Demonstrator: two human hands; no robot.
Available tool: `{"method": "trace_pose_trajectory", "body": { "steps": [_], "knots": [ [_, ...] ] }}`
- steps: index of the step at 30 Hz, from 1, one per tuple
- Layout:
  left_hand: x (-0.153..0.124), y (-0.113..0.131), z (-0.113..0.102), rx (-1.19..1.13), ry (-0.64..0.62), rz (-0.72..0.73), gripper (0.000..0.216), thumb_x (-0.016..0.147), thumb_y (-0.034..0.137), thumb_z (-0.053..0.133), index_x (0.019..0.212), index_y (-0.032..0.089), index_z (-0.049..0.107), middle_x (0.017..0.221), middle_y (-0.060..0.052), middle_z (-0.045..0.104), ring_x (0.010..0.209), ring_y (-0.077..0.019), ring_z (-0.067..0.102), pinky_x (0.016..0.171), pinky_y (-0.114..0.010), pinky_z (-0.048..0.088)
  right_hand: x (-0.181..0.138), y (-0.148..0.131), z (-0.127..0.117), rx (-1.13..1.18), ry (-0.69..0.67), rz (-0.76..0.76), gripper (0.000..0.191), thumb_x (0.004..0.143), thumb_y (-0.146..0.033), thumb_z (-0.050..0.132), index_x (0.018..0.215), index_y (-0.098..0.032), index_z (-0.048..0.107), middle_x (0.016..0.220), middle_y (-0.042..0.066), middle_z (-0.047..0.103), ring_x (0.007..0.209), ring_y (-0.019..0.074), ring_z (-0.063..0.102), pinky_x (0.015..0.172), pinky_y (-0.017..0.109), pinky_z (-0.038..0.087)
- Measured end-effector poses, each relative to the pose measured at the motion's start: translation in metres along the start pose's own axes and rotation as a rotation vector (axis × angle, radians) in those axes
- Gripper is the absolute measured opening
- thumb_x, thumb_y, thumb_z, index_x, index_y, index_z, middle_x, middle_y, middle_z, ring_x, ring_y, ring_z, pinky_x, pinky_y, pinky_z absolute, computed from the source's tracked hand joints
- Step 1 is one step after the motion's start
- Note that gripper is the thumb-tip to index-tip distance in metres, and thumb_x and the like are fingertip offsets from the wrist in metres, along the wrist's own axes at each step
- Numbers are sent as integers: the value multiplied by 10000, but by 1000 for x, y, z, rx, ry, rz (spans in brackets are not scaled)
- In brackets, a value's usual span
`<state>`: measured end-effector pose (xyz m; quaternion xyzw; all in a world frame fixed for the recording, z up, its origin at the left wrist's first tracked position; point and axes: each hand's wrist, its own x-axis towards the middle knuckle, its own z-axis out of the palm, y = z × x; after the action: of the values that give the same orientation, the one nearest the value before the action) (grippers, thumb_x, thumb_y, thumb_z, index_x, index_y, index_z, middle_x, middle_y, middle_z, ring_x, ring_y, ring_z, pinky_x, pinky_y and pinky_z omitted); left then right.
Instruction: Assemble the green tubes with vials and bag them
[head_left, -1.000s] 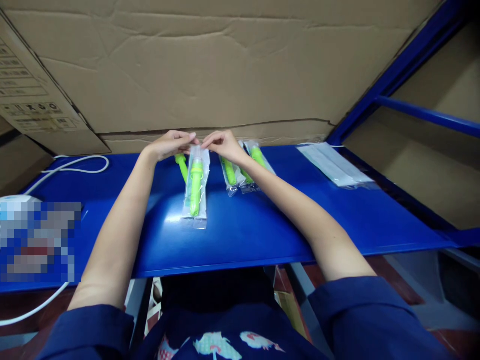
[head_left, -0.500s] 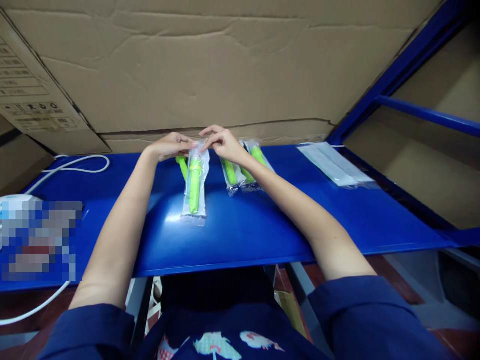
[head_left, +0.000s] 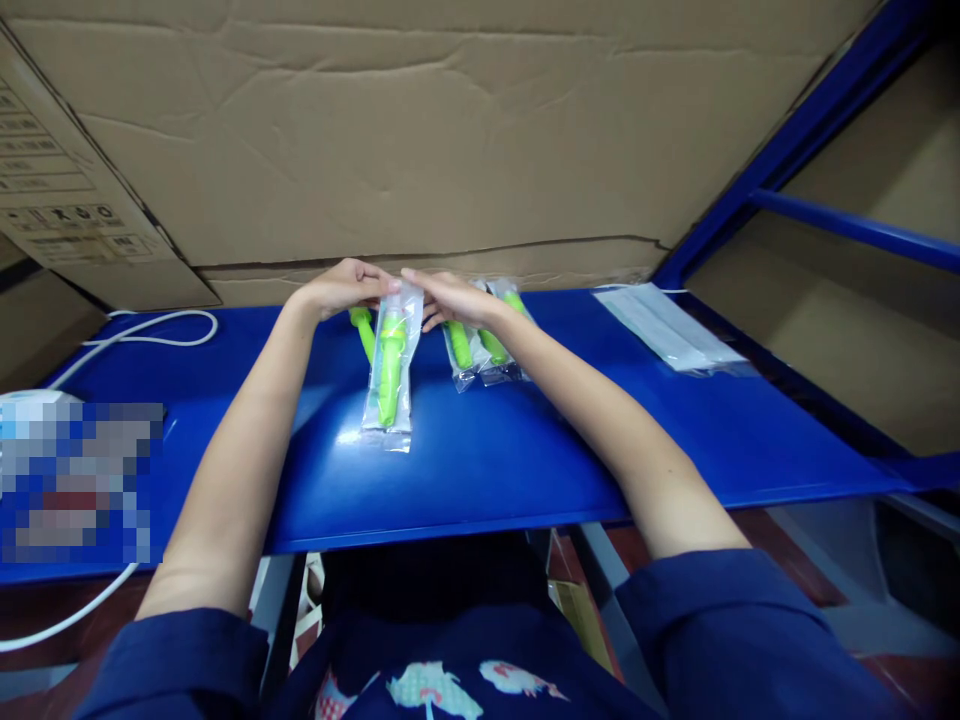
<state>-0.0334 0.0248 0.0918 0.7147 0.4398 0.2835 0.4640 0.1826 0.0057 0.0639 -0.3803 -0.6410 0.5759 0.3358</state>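
A person's left forearm (head_left: 238, 450) and right forearm (head_left: 611, 415) angle inward, the left hand (head_left: 345, 288) pinched at the thumb, the right hand (head_left: 456, 299) close by, fingers parted.

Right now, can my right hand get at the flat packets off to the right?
Probably yes: the flat packets lie uncovered, though your right hand is at the bagged green stick your left hand pinches.

Muted, fairly even light falls across a cardboard wall (head_left: 450, 130), while a pale patch of glare blooms on a glossy blue tabletop (head_left: 495, 450) around the foot of a shiny clear packet (head_left: 390, 380). Shadow darkens the area beneath. Wide-angle distortion stretches the sleeves (head_left: 735, 620), fine print (head_left: 67, 215) goes soft, and coarse pixelation (head_left: 82, 480) masks the left side.
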Motion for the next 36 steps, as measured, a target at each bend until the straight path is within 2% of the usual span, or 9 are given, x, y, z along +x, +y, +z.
{"method": "trace_pose_trajectory", "body": {
  "steps": [4, 8, 12, 14, 18, 23, 29, 33, 36],
  "knots": [
    [1, 0, -1, 37, 30, 13, 347, 723, 364, 891, 955, 138, 767, 853, -61, 757, 759, -144, 678, 773, -277, 545, -2, -2, 2, 35, -43, -2, 364, 903, -521, 766, 959, -173, 675, 852, 52, 769, 685, 123, 714, 610, 207, 620],
    [1, -1, 0, 40, 28, -9, 361, 783, 484, 844, 883, 157, 728, 786, -43, 719, 731, -144, 664, 743, -272, 529, -2, -2, 0, 47, -28, -35, 369, 843, -495, 834, 857, -176, 651, 747, 10, 725, 635, 90, 672, 618, 184, 606],
    [-1, 0, 2, 68, -58, -59, 524, 899, 664, 662, 723, 171, 676, 679, -50, 648, 631, -138, 612, 645, -276, 486, 0, 0, -3, 18, -14, -124, 376, 816, -470, 860, 783, -160, 650, 688, -9, 666, 613, 77, 613, 601, 179, 560],
    [-2, -1, 1, 79, -119, -42, 558, 886, 691, 661, 679, 174, 655, 622, -42, 600, 582, -130, 566, 611, -279, 463, 2, 2, -4, 16, -17, -154, 373, 811, -457, 865, 761, -158, 647, 683, -14, 646, 620, 82, 592, 600, 192, 539],
    [0, -4, -2, 120, -188, 58, 530, 844, 673, 719, 660, 180, 653, 590, -25, 558, 596, -135, 547, 626, -285, 451, 6, 7, -8, 17, -12, -173, 381, 804, -444, 870, 719, -162, 627, 666, -27, 608, 640, 91, 564, 622, 210, 506],
    [3, -7, -2, 141, -155, 122, 465, 866, 610, 715, 704, 175, 680, 608, -20, 560, 636, -145, 565, 668, -292, 448, 7, 8, -7, -22, 19, -204, 407, 791, -459, 875, 686, -163, 615, 625, -35, 578, 598, 86, 520, 583, 210, 463],
    [4, -6, 2, 125, -142, 177, 495, 836, 620, 741, 655, 171, 641, 599, -10, 571, 579, -113, 524, 617, -266, 425, 6, 7, -9, -108, 70, -259, 459, 742, -550, 885, 671, -183, 617, 603, -24, 584, 582, 94, 494, 567, 224, 469],
    [3, -3, 6, 165, -119, 166, 478, 857, 625, 708, 684, 181, 673, 599, -16, 588, 605, -135, 564, 626, -278, 434, 7, 7, -16, -113, 25, -259, 445, 734, -547, 893, 696, -184, 638, 630, -19, 610, 592, 95, 512, 566, 224, 472],
    [2, 0, 11, 225, -128, 118, 500, 872, 631, 681, 655, 180, 673, 603, -35, 610, 597, -144, 562, 637, -294, 428, 7, 9, -23, -78, -31, -179, 442, 724, -525, 906, 708, -164, 650, 616, -27, 608, 564, 77, 498, 529, 202, 446]
  ]
}}
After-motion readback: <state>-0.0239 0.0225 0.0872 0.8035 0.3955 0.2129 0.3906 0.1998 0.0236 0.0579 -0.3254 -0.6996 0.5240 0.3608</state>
